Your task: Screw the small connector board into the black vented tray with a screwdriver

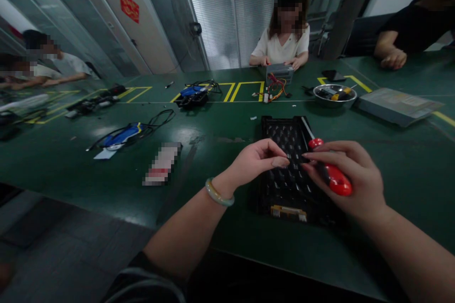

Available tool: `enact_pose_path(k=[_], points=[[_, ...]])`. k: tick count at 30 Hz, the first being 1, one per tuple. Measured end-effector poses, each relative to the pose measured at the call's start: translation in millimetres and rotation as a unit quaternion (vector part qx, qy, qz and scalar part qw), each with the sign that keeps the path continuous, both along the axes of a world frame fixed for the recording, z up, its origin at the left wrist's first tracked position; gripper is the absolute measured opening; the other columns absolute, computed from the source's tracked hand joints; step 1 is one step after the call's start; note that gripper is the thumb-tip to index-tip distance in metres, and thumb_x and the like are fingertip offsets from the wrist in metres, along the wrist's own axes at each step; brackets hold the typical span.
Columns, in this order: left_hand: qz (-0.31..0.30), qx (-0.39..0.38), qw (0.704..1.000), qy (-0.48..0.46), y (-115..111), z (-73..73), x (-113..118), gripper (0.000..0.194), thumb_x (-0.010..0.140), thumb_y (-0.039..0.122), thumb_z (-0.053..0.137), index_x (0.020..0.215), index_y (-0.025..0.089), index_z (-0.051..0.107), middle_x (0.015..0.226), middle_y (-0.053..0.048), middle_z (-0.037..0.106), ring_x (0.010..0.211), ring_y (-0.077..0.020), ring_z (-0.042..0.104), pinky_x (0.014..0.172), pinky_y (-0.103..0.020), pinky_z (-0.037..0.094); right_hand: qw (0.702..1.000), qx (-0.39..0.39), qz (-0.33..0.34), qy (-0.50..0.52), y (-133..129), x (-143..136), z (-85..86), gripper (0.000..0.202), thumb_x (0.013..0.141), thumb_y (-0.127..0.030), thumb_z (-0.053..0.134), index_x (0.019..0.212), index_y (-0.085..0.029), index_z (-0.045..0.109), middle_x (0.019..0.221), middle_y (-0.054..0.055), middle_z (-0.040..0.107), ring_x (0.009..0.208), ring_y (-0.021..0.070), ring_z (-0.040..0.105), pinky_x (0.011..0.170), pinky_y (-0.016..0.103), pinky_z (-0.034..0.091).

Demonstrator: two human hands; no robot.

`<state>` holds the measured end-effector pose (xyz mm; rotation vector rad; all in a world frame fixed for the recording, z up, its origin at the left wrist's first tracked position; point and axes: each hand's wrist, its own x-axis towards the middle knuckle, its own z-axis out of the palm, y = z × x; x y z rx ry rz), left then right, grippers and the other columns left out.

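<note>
A screwdriver with a red and black handle (pixel 339 181) lies in my right hand (pixel 357 177), its metal shaft slanting up and to the left. Thumb and fingertips of my left hand (pixel 258 158) are pinched together; whatever they may hold is too small to make out. Both hands hover over a black tray-like frame (pixel 284 187) that lies flat on the green table. Rows of small shiny marks cover the frame's inside, and a gold-coloured connector strip (pixel 288 213) sits at its near end. A jade-coloured bangle (pixel 219 192) circles my left wrist.
The green table (pixel 213 170) also bears a phone (pixel 163 163), blue tools with black cables (pixel 124 135), a metal bowl of parts (pixel 334 99) and a flat grey panel (pixel 400 105). Across the table, a person (pixel 286 40) handles a grey metal box with coloured wires (pixel 279 75).
</note>
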<state>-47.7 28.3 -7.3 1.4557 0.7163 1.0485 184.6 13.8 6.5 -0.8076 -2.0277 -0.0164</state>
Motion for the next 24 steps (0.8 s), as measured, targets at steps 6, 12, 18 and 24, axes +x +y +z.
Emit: enact_pose_path(k=[6,12,18,24], points=[[-0.09,-0.068,0.992,-0.051,-2.3,-1.5,2.1,0.033,0.079,0.022,0.078,0.105,0.015,0.06,0.09,-0.004,0.07,0.083,-0.0119,0.068,0.077,-0.025,0.052,0.997,-0.025,0.052,-0.054,-4.8,-1.4,-5.0,0.032,0.082,-0.018,0.071,0.113,-0.027,0.068,0.113,0.005,0.058,0.094,0.0168,0.065,0.081,0.03,0.056],[-0.1,-0.054,0.993,-0.028,-4.3,-1.8,4.4,0.045,0.077,0.02,0.08,0.113,0.017,0.053,0.084,0.0,0.069,0.079,-0.0105,0.066,0.076,-0.024,0.05,0.991,-0.04,0.103,-0.071,-5.2,-3.4,-6.3,0.025,0.083,-0.015,0.069,0.107,-0.023,0.067,0.112,0.006,0.06,0.094,0.0154,0.066,0.078,0.027,0.057],[-0.116,-0.033,0.993,0.005,-7.1,-0.3,4.6,0.045,0.079,0.024,0.079,0.115,0.017,0.052,0.083,0.0,0.066,0.079,-0.0117,0.064,0.076,-0.026,0.049,0.99,-0.033,0.089,-0.099,-3.3,-1.2,-6.9,0.022,0.084,-0.019,0.069,0.105,-0.024,0.067,0.11,0.006,0.062,0.094,0.018,0.067,0.077,0.031,0.058],[-0.108,-0.007,0.994,0.033,-9.5,1.9,4.9,0.043,0.08,0.029,0.077,0.115,0.018,0.053,0.079,0.002,0.061,0.075,-0.0106,0.06,0.075,-0.026,0.046,0.988,-0.053,0.097,-0.105,-3.5,-1.8,-4.3,0.02,0.085,-0.02,0.067,0.104,-0.024,0.067,0.109,0.006,0.064,0.092,0.018,0.069,0.078,0.031,0.059]])
